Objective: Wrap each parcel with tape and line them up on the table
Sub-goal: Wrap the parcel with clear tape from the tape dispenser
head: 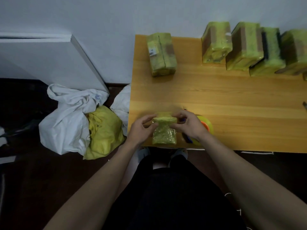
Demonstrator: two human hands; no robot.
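Four wrapped parcels (216, 42) stood lined up far beyond your hands, a fifth (162, 54) apart. Your left hand (141, 128) and right hand (187, 124) pinched a small parcel (164, 130) between them, seemingly not finished.

the small parcel (164, 130) between the hands is showing yellow-green under glossy clear film, and the parcel lying alone at the far edge (162, 54) is showing the same yellow-green with a brown tape patch and a white barcode label. the row of parcels along the wall (254, 47) is glowing brighter lime, banded with brown tape and one black stripe, while the table (232, 100) is showing warm orange wood grain. on the dark floor a white plastic bag (66, 120) is sitting against a yellow bag (103, 131), and the tape roll (206, 125) is showing yellow with an orange core
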